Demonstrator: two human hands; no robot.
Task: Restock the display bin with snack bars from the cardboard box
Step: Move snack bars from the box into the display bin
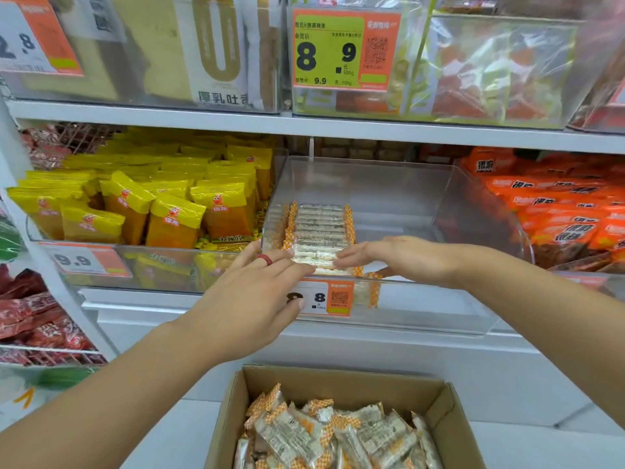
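Observation:
A clear plastic display bin (399, 187) sits on the middle shelf. A neat row of snack bars (319, 228) in clear wrappers with orange-checked ends lies in its left part. My left hand (250, 299), with a red ring, reaches over the bin's front edge, fingers flat on the nearest bars. My right hand (389, 257) comes from the right, its fingertips touching the same bars. Neither hand grips a bar that I can see. An open cardboard box (449, 411) below holds several loose snack bars (321, 434).
Yellow snack packs (162, 204) fill the bin to the left and orange packs (568, 211) the bin to the right. An orange price tag (329, 297) hangs on the bin's front. Red packs (37, 319) sit lower left. The upper shelf (304, 125) overhangs.

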